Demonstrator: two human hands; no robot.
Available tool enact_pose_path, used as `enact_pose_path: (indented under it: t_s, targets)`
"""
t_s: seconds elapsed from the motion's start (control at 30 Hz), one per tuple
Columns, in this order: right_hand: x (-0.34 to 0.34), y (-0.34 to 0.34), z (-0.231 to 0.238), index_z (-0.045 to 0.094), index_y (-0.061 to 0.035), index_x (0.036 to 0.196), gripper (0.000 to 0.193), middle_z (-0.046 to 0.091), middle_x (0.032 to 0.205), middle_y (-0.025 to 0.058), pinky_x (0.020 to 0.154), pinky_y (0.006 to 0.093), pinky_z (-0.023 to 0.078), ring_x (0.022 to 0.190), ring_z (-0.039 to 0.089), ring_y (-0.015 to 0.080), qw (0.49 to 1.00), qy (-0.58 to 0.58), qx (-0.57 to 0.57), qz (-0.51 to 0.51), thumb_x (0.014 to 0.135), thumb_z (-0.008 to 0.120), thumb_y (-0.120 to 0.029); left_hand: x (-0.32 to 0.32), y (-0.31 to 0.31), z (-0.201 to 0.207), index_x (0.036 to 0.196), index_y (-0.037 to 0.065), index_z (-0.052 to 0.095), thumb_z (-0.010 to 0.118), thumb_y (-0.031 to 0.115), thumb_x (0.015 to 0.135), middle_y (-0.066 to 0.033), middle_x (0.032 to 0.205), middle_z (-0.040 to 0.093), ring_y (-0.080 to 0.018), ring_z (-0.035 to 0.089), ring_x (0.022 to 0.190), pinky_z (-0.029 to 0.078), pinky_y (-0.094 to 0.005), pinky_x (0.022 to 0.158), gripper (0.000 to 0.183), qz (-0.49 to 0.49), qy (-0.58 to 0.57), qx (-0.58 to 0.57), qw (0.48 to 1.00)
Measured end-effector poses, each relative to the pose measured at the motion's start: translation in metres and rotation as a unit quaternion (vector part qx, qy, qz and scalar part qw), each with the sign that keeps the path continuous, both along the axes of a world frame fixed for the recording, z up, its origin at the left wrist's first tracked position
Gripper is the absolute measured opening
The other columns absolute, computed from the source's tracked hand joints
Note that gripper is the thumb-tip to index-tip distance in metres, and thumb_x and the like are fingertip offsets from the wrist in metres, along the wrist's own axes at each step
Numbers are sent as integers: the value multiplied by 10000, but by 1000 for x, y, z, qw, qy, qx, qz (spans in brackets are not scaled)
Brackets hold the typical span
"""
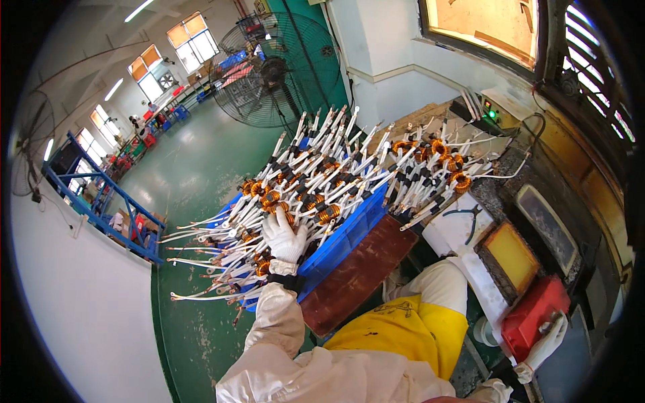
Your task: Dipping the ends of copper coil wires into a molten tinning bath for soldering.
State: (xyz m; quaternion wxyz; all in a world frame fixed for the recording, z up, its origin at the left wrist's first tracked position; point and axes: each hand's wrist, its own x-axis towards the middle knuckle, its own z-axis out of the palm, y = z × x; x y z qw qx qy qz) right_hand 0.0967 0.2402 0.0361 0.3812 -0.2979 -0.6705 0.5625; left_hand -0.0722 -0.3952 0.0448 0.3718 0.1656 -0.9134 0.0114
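Note:
My left hand [285, 243], in a white glove, reaches into a heap of copper-wound ring coils [328, 214] with white leads. Its fingertips touch a coil; thumb and fingers are spread. The heap fills a blue crate [349, 232] and overhangs its sides; many leads end in bare copper-coloured tips. At the lower right, my right hand [545, 344], also gloved in white, is beside a red box-like container [534, 316]. Its fingers curl at the container's right edge, around a small brownish thing I cannot make out.
More coils [437, 151] lie on the bench at the back right. Near them are pliers [470, 218], a yellow-filled square tray [510, 256], a dark-framed rectangular pan [547, 228] and a control box [496, 111] with a green light. A large fan [274, 70] stands behind the crate.

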Motion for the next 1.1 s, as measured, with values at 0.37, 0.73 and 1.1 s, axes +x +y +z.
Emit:
enact_pose_path:
  t_s: [0.37,0.73,1.1]
  targets:
    - [10,8,1,487,30,1180,372,492,1187,163,923,333,390,1086,492,246,981,-84,171,42,945,309,-196,2,14,-15,1291,-11,278,685,275,626,-256,1233,325,-502,288,1137,248,-567,957,831,-19,23,29,999]
    - [-9,-30,29,607,-16,849,254,598,786,134,660,366,461,704,566,277,923,-55,380,-13,914,422,-177,1,17,-3,1251,35,314,701,240,570,-224,1183,334,-444,317,1101,309,-528,903,809,-20,32,56,998]
    - [-9,-44,41,594,13,893,299,590,819,109,577,287,438,664,539,192,957,-25,288,1,909,433,-239,3,17,-6,1260,39,312,701,231,560,-213,1194,325,-439,307,1120,317,-519,896,823,-16,39,52,998]
